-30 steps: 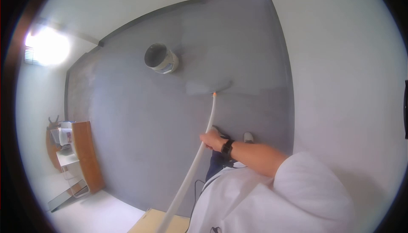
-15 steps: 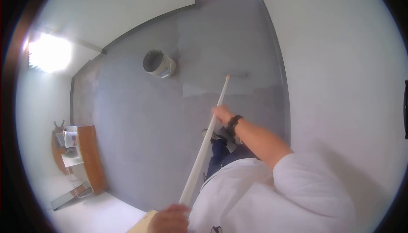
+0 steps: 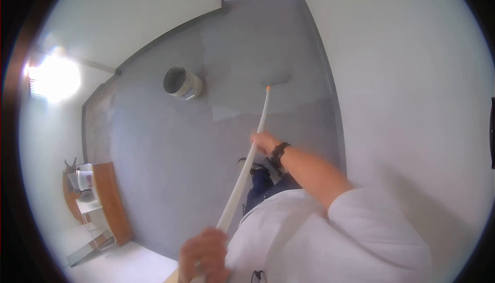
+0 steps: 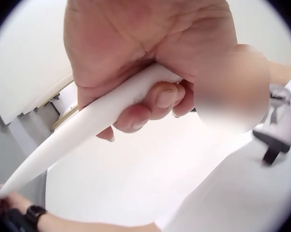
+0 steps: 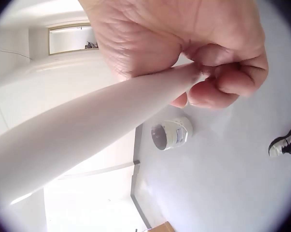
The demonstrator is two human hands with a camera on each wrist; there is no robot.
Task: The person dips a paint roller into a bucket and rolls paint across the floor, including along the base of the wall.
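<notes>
A long white pole slants across the head view, with an orange joint and a grey roller at its far end, on the grey floor. My right hand, watch on its wrist, grips the pole partway along. Lower down, my left hand, with a ring, holds the near part. The left wrist view shows the left hand's fingers curled round the pole. In the right wrist view, the right hand's fingers wrap the pole. A bucket stands left of the roller.
White walls rise on the right and upper left, with a dark skirting strip along the floor. At the left stand a brown wooden panel and a small white table. My shoes are below the right hand.
The roller has moved farther out from my feet, up past the lighter patch's lower edge. My left hand has come into view at the bottom, on the pole. The head view has shifted slightly.
</notes>
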